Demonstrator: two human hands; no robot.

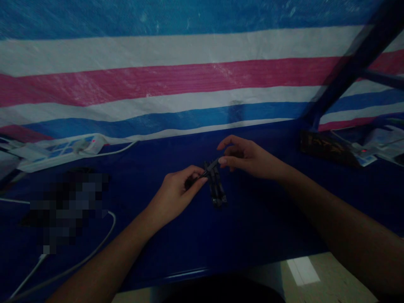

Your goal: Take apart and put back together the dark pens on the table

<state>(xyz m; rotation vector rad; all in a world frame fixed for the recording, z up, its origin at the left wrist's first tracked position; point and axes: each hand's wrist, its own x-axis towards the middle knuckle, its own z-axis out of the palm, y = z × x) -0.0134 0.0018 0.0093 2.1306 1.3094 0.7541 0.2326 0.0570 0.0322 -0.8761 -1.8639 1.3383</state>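
Note:
My left hand (181,187) pinches one end of a small dark stick-like piece (212,166) between thumb and fingers. The thumb and a fingertip of my right hand (241,156) meet at the piece's other end, with the remaining fingers curled. Just beneath it, several dark slender objects (217,189) lie side by side on the blue table (176,252). The dim light hides their exact kind.
At the left are a white power strip (63,149), a pixelated dark item (72,206) and a white cable (104,235). A dark patterned box (328,148) lies at the right near cables. A striped sheet (189,80) hangs behind the table.

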